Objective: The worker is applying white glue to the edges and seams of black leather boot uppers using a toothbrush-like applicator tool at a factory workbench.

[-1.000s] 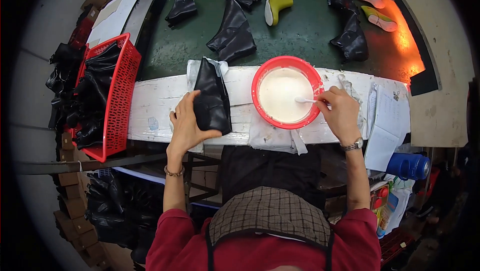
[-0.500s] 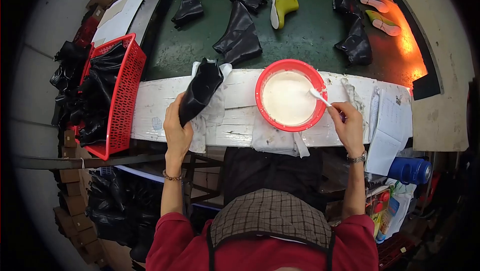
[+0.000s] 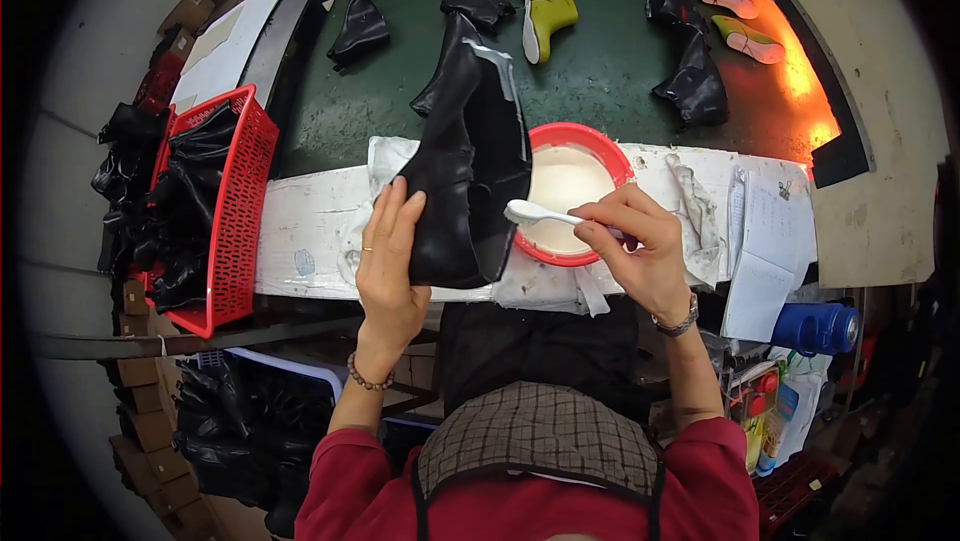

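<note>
My left hand (image 3: 392, 256) grips a black leather boot upper (image 3: 450, 181) by its lower left side. The upper is raised over the white bench, its open side turned to the right, with a pale strip along one top edge. In my right hand (image 3: 640, 246) is a white-headed brush (image 3: 540, 213), pinched between thumb and fingers. The brush head is close to the upper's right edge; whether they touch I cannot tell. Behind the brush stands a red basin (image 3: 622, 163) of cream-white liquid, partly covered by the upper.
A red plastic basket (image 3: 232, 211) of black uppers stands left. On the green surface (image 3: 600, 81) beyond lie more black uppers, yellow boots (image 3: 548, 23) and shoes under an orange glow. Papers (image 3: 765, 256) and a blue flask (image 3: 815, 329) are at the right; cloths lie on the bench.
The boot upper has come up closer and turned to show its open side. My right hand has brought the brush left, out of the basin toward the upper.
</note>
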